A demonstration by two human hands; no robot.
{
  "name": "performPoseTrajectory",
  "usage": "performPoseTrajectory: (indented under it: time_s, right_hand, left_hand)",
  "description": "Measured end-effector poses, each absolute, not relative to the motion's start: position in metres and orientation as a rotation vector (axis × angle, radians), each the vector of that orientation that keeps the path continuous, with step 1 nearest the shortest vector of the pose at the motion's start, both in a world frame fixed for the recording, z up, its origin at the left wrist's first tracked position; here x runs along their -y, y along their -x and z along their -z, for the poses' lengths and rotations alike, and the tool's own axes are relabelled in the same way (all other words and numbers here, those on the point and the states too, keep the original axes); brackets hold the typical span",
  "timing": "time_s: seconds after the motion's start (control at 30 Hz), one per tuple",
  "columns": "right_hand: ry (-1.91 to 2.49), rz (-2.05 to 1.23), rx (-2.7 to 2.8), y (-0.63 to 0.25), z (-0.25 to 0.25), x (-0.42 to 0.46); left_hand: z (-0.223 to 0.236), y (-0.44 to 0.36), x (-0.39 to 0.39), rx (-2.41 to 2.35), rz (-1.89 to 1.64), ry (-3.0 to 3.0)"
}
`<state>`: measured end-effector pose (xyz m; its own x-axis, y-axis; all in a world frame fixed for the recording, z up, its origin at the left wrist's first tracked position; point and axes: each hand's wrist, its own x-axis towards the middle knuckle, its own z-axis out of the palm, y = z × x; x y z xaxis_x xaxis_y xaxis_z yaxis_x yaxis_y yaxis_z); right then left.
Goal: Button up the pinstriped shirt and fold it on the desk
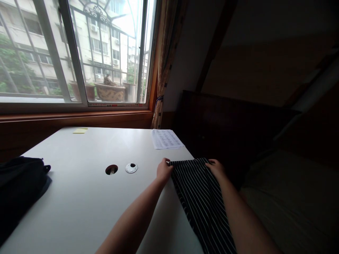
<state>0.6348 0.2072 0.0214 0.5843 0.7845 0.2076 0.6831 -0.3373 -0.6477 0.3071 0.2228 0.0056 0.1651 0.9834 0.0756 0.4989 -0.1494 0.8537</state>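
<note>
A black cloth garment with thin white stripes [200, 197] stretches between my two hands along the right side of the white table [87, 204]. Its far edge is pulled fairly straight, and the rest runs back toward me, past the bottom of the view. My left hand [164, 170] is closed on the far left corner, over the tabletop. At the far right corner, my right hand [216, 168] pinches the same cloth near the table's right edge. What kind of garment it is I cannot make out.
Printed sheets [167, 139] lie at the table's far right corner, a yellow notepad [80, 130] at the far left. A round hole [111, 169] and a round cover [131, 168] sit mid-table. Dark cloth [23, 190] lies at left. Beyond are a window and a tied curtain [159, 106].
</note>
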Motion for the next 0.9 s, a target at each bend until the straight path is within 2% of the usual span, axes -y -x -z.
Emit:
performPoseTrajectory:
  time_s: [0.23, 0.4, 0.5, 0.67, 0.9]
  right_hand:
    - [2.059, -0.048, 1.195, -0.622, -0.026, -0.198]
    - [1.993, 0.017, 1.389, -0.596, -0.029, -0.171]
    - [1.883, 0.020, 1.582, -0.571, -0.027, -0.134]
    - [1.777, 0.039, 2.126, -0.521, -0.004, -0.044]
    - [1.846, 0.175, 2.320, -0.484, 0.005, 0.030]
  left_hand:
    - [-0.002, -0.312, -0.227, -1.416, -0.949, -1.843]
    - [-0.002, -0.302, -0.209, -1.358, -1.024, -2.120]
    - [-0.003, -0.289, -0.190, -1.129, -0.997, -2.404]
    - [0.002, -0.273, -0.169, -0.682, -0.760, -2.762]
    - [0.014, -0.269, -0.162, -0.782, -0.662, -2.823]
